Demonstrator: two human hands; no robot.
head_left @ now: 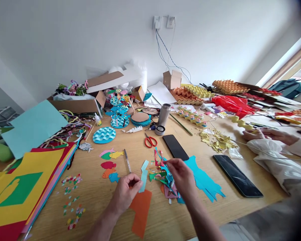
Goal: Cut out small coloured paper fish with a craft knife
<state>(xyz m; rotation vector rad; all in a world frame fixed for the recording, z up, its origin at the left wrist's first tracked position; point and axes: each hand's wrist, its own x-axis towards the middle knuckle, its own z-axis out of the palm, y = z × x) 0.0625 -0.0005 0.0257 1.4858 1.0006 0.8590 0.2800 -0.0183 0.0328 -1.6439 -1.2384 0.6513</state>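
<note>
My left hand [126, 190] is closed, with thumb and fingertips pinching a pale blue paper strip [143, 174] that stands up from the grip. Over a pile of coloured paper scraps [167, 179], my right hand [182, 174] has its fingertips pressed together; what lies between them, if anything, is too small to name. Below the left fingers lies a piece of orange paper [142, 212]. Paper fish cut-outs [108, 165] and a pen [127, 160] are left of the strip. Red-handled scissors [150, 141] lie beyond the scraps. A cut sheet of bright blue paper [203, 179] is beside my right wrist.
Two phones [175, 147] lie on the table, one farther right. Stacked coloured paper [27, 177] and small paper dots [76, 214] are at left. A metal flask [164, 114] stands behind the scissors. Another person's hands [273, 135] work at the right edge.
</note>
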